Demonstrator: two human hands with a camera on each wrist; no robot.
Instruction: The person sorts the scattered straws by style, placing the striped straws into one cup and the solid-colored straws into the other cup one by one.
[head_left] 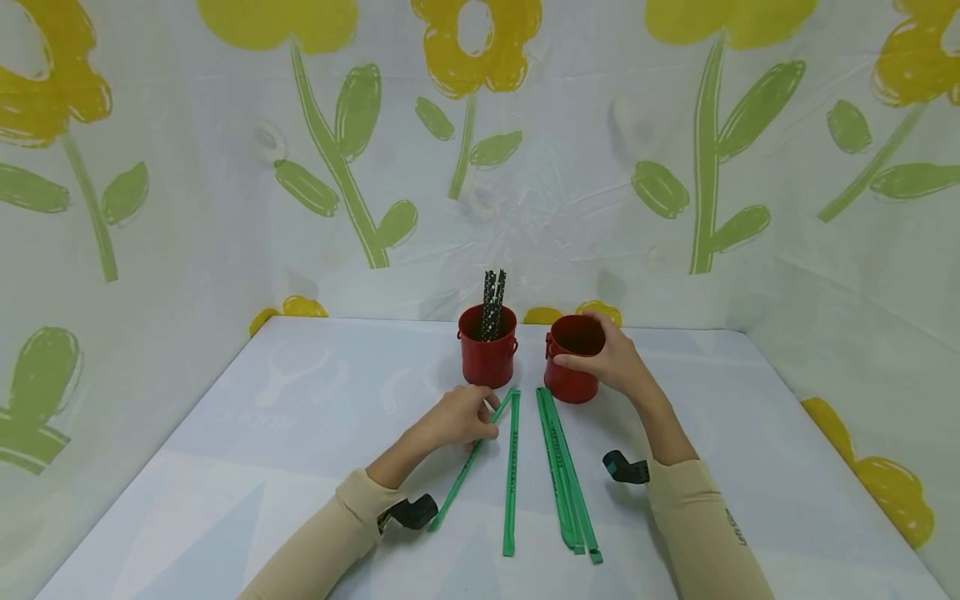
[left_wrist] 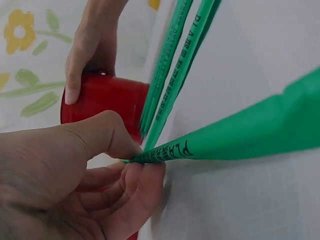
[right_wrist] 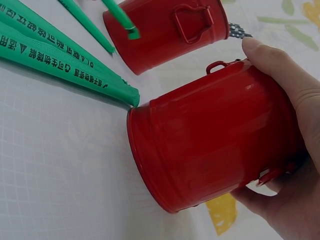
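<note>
My left hand (head_left: 459,417) pinches a thin green wrapped straw (head_left: 454,493) between thumb and fingers; printed lettering shows on its wrapper (left_wrist: 225,137) in the left wrist view. The straw slants over the white table, in front of a red metal bucket (head_left: 487,364). Black straws with white spots (head_left: 491,307) stand in that bucket. My right hand (head_left: 617,360) grips a second red bucket (right_wrist: 215,135) round its rim and side, thumb on the near side. No straws show inside this bucket in the head view; its bottom is hidden.
One green wrapped straw (head_left: 512,475) lies between the hands. Several more (head_left: 561,475) lie side by side in front of the right bucket. A flower-print sheet (head_left: 555,208) rises behind the table (head_left: 300,417). Small black cameras (head_left: 625,467) sit at both wrists.
</note>
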